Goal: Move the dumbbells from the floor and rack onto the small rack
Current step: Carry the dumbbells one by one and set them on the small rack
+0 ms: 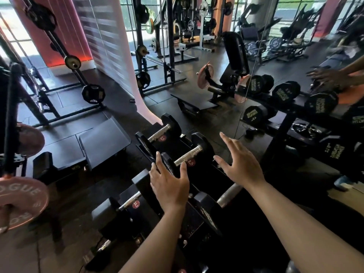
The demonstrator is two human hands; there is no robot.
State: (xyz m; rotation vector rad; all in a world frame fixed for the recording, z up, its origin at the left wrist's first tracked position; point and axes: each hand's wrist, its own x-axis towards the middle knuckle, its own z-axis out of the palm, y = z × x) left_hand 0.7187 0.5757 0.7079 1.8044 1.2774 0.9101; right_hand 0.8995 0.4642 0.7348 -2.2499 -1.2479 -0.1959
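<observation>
The black rubber-headed dumbbell with a knurled chrome handle [188,155] is sitting at the frame's centre on the small black tiered rack [197,215], its handle lying crosswise in the cradle, which I judge is keeping it from rolling. My left hand [169,184] is hovering just below it, fingers [160,163] spread wide and brushing the near head, holding nothing. My right hand [241,164] is floating just right of the far head, equally splayed and empty. Two similar dumbbells are resting nearby: one [161,132] further up the frame, another [126,204] toward the lower left. At the right edge, bigger black dumbbells [285,93] are lining the long rack.
</observation>
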